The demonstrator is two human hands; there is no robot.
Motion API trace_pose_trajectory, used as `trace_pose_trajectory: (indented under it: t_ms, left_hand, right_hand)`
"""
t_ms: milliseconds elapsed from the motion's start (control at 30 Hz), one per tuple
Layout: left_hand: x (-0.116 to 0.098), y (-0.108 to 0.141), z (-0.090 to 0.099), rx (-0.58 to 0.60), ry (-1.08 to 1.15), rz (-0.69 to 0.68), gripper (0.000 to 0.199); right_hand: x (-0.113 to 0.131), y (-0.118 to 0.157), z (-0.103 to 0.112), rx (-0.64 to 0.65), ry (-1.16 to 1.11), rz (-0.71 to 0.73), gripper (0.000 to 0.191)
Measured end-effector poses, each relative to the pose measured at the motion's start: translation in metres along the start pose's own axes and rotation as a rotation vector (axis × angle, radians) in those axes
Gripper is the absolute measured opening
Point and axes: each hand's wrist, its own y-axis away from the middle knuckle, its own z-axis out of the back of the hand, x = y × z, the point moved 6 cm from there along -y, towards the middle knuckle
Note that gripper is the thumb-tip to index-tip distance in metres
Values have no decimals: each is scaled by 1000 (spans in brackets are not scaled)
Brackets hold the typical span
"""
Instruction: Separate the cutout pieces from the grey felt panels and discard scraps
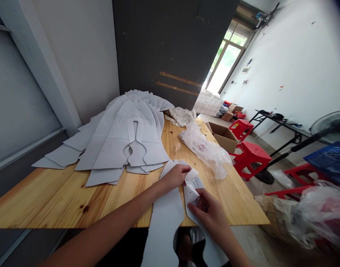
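Note:
A white cut-out sheet (167, 211), perhaps thin card or foam, lies at the table's front edge. Its two curved legs hang over that edge, with a slot between them. My left hand (177, 175) is closed, its thumb and fingers pinching a small white flap (191, 177) near the top of the slot. Just to the right and lower, my right hand (210, 211) is closed too, its thumb and curled fingers at the flap's lower end, over the right leg. A large fanned pile of similar white cut-outs (111, 148) covers the back left of the table.
The wooden table (116, 204) stands against a dark panel (170, 44). A crumpled clear plastic bag (205, 148) and a whitish cloth (181, 115) lie at its right side. Beyond are a cardboard box (222, 137), red stools (253, 155), a fan (331, 126) and a stuffed plastic bag (320, 215).

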Motion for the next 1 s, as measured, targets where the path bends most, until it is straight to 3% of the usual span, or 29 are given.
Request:
trace_pose_trajectory:
  t_ms: [233, 400, 667, 833, 1000]
  left_hand:
    - [-4, 1, 2, -40, -26, 1, 22]
    - [-18, 5, 16, -145, -85, -42, 20]
    - [-44, 17, 29, -286, -151, -162, 17]
    - [-53, 39, 23, -388, -234, -178, 18]
    - [-55, 81, 14, -511, -332, -128, 30]
  right_hand:
    - [1, 0, 0, -38, -12, -15, 40]
    - [4, -2, 1, -25, 4, 16, 39]
    - [16, -9, 3, 11, 9, 123, 16]
    - [17, -12, 4, 60, -50, 90, 14]
    - [19, -11, 5, 84, -76, 134, 14]
